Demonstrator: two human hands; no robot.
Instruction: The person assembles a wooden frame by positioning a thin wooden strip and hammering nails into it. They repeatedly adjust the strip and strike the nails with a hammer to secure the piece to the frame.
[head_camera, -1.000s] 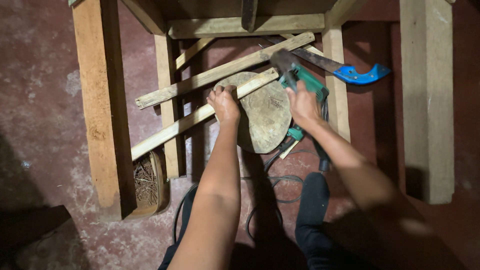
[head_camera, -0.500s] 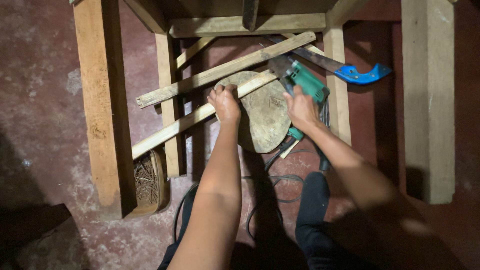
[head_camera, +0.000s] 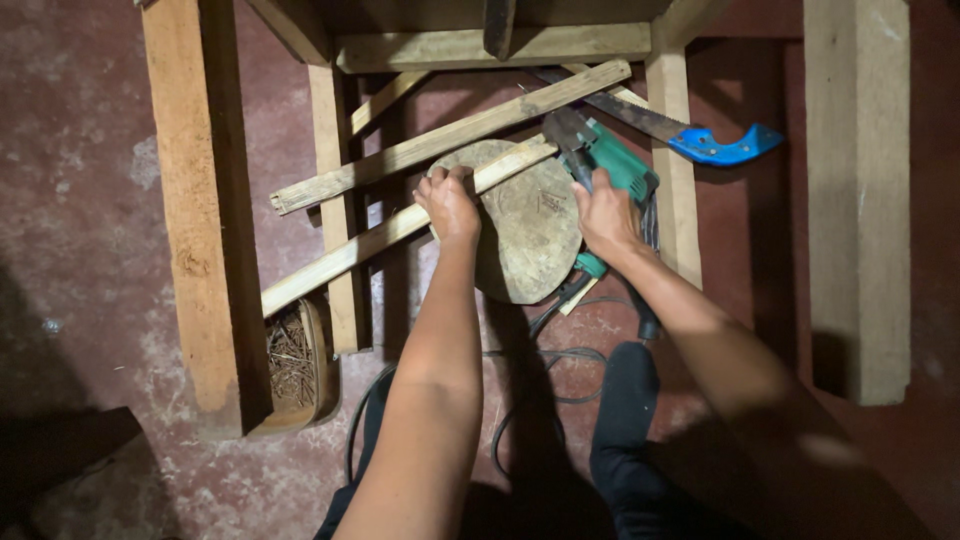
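Round wooden slab lies under the left hand, whose fingers curl over its edge. Right hand wraps shut around a green power tool touching the slab's right edge.

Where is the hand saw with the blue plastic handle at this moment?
In the head view, the hand saw with the blue plastic handle lies at upper right, across a pale wooden frame leg, just beyond the green power tool in the right hand.

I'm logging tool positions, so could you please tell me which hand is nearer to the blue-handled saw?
Right. The right hand grips the green power tool just below-left of the blue-handled saw; the left hand sits farther left, on the round wooden piece.
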